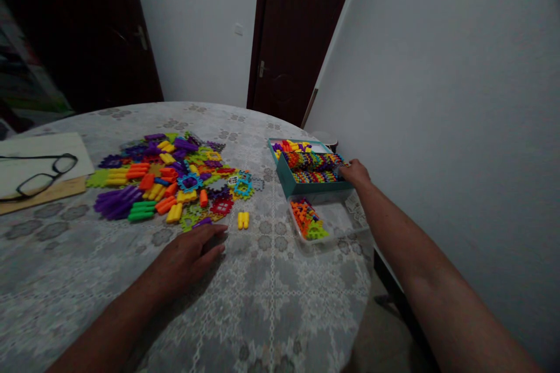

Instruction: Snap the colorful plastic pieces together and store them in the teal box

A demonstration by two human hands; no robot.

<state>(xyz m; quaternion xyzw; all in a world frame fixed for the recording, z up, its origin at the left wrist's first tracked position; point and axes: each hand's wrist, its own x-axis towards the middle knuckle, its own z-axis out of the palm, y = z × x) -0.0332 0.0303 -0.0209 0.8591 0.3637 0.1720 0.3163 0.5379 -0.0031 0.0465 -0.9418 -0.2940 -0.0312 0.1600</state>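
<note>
My left hand rests on the tablecloth with thumb and fingers apart, holding nothing. Just beyond it lies a heap of colourful plastic building pieces, with gear-edged plates and ribbed pegs in purple, orange, yellow and green. A pair of yellow pegs sits alone to the right of my fingertips. At the right end of a teal box, my right hand has its fingers curled in over the rim. What they grip is too small to make out. Inside the box are tight rows of multicoloured toothed pieces.
In front of the teal box is a clear plastic tub holding orange and green pieces. Black-framed glasses lie on papers and a board at the left. A white wall rises close on the right, beyond the round table's edge.
</note>
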